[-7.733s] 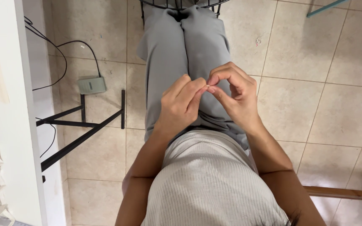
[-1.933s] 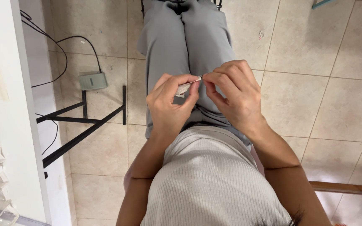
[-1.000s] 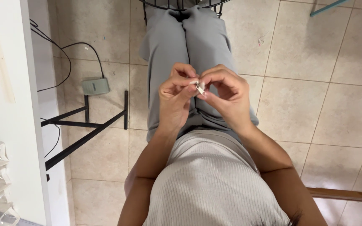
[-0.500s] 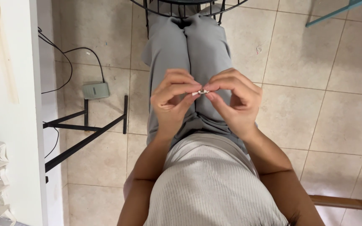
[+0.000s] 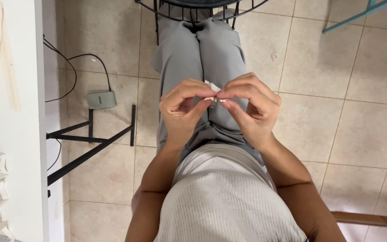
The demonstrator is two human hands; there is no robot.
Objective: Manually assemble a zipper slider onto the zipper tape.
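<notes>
I am seated, looking down at my lap in grey trousers (image 5: 211, 58). My left hand (image 5: 182, 110) and my right hand (image 5: 251, 110) meet above my thighs. Their thumbs and forefingers pinch a tiny white and metallic piece (image 5: 213, 99) from both sides. The piece is too small to tell what it is; most of it is hidden by my fingertips.
A white table edge (image 5: 23, 134) runs down the left, with a black metal frame (image 5: 90, 143) and a grey foot pedal (image 5: 101, 99) with black cables on the tiled floor. A black wire stool rim (image 5: 193, 6) is ahead. Wooden bars (image 5: 372, 218) lie at lower right.
Both hands have stayed pinched together on the small piece, fingers shifting slightly. The camera view has tilted a little, so the hands sit slightly higher against my legs.
</notes>
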